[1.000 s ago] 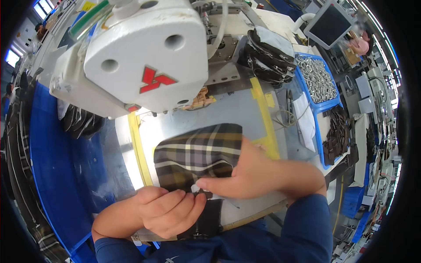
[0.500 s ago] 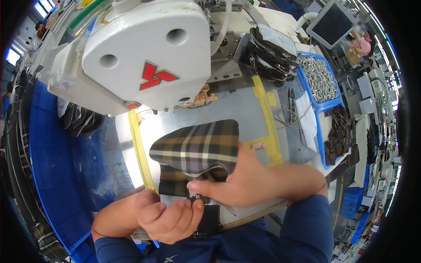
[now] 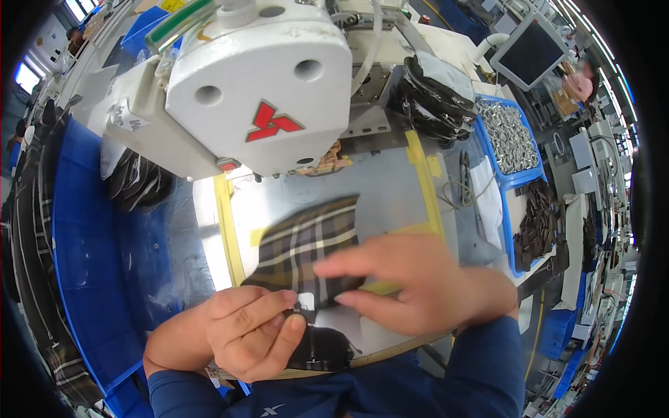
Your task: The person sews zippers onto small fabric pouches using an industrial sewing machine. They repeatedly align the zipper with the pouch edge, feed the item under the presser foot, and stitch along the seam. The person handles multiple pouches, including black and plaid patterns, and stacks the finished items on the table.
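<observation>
From my head camera, I look down at a shiny work table (image 3: 390, 188) with yellow tape (image 3: 226, 230) stuck around it. A big white sewing machine (image 3: 258, 90) sits at the top.

The plaid cloth piece (image 3: 306, 247) lies flat on the table, right in front of me, below the machine. My left hand (image 3: 251, 334) is curled up at its near edge. My thumb and first finger pinch a small shiny metal bit (image 3: 305, 301) there. My right hand (image 3: 411, 282) is over the near right corner of the cloth with the fingers stretched out. It is blurry, so I cannot tell if it grips anything or just presses down.

I think the cloth is soft, light and floppy. It could slide on the smooth table. It is best held by its edge, flat and gently.

A blue tray of little metal parts (image 3: 512, 136) sits far to the right. Dark straps (image 3: 432, 94) are piled near it.
</observation>
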